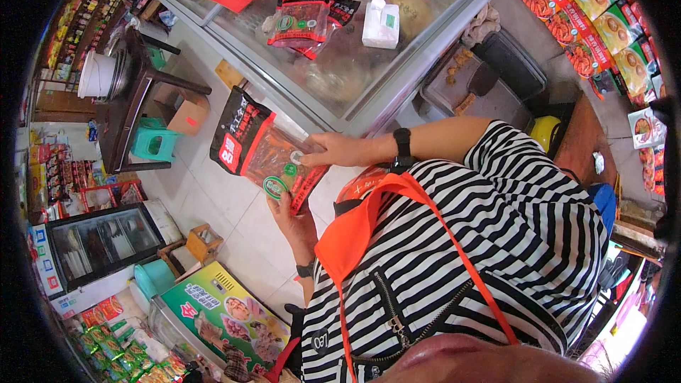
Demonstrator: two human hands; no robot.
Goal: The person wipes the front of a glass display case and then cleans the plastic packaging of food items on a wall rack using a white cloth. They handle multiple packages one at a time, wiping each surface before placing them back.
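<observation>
In front of my striped shirt I hold a red and black plastic food packet (271, 149) with a clear front and printed writing. Reddish-brown contents show through its window. My right hand (340, 149), with a black watch at the wrist, grips the packet's side edge, thumb on the front face. At a lower corner, my left hand (290, 218) pinches the same packet; some of its fingers are hidden behind it. Similar packets (300, 18) lie on the glass top of a chest freezer (346, 111), beside a white tissue pack (381, 24).
A dark table (141, 90) bears a white bucket (97, 75); a turquoise stool (154, 141) and a cardboard box (186, 111) are near it. Grey bins (463, 74) stand beside the freezer. Another freezer (229, 314) is at lower left. Hanging packets (580, 26) line the right.
</observation>
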